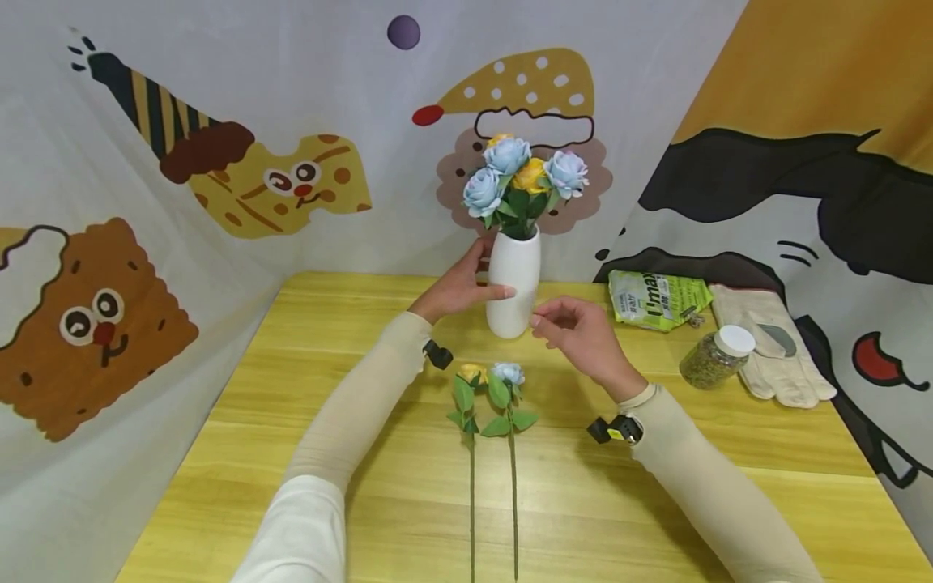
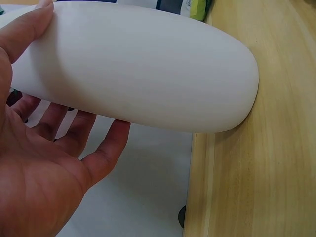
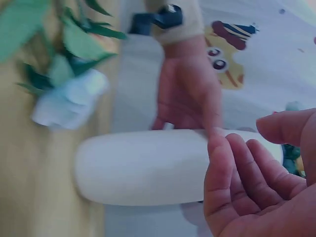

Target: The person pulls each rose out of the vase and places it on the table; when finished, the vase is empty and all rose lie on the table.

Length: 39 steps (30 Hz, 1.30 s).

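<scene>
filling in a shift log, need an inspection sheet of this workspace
Surface: yellow wood-grain table
Job's things: smooth white vase, upright, holding blue and yellow rose-like flowers; a long-stemmed yellow flower and long-stemmed blue flower lie before it
Clutter: green printed packet, clear white-lidded jar, off-white fabric gloves, at right
Hands: left hand grips the vase; right hand beside it, fingers bent, holding nothing visible
Cables: nothing seen
Surroundings: white cartoon-printed cloth backdrop behind the table

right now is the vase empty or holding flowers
Not empty: blue and yellow flowers rise from the vase; any water is hidden.
</scene>
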Each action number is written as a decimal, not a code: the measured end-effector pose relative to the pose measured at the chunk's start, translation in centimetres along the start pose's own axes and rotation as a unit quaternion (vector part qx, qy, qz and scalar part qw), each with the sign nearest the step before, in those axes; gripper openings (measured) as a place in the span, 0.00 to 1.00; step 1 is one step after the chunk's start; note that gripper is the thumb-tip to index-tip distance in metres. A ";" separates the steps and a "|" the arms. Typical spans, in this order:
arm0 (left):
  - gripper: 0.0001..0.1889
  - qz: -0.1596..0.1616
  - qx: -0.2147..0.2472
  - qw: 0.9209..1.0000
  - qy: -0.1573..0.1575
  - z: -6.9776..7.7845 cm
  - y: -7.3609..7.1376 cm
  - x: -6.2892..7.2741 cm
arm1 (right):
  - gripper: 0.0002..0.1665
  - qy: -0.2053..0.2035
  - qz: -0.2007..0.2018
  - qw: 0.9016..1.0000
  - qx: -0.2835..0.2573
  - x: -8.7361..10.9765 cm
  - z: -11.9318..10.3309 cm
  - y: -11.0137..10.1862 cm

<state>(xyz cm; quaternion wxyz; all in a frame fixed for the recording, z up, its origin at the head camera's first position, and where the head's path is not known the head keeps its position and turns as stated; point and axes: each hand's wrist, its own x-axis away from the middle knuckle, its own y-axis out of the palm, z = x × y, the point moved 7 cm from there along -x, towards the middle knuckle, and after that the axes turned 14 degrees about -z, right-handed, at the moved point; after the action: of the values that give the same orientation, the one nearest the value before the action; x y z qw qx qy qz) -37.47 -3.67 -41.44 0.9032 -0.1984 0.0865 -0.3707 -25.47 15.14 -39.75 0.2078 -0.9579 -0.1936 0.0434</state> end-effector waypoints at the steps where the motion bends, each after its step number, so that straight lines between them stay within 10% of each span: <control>1: 0.54 0.000 0.001 1.000 0.000 0.0 0.0 0.0 | 0.16 -0.008 0.007 1.000 -0.002 -0.2 -0.5 -0.4; 18: 0.50 -0.003 0.015 1.000 -0.008 0.1 -0.1 0.2 | 0.21 -0.073 0.135 0.987 -0.043 -4.3 -4.6 -5.2; 39: 0.52 -0.007 0.015 1.000 0.001 0.0 0.1 0.1 | 0.13 -0.032 0.121 0.990 -0.059 -8.5 -5.2 -6.1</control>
<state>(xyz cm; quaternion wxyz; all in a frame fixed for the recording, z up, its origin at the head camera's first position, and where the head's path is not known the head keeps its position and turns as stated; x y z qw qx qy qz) -37.35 -3.64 -41.52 0.9032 -0.1855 0.0804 -0.3786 -34.61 14.95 -32.43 0.1382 -0.9828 -0.0853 0.0877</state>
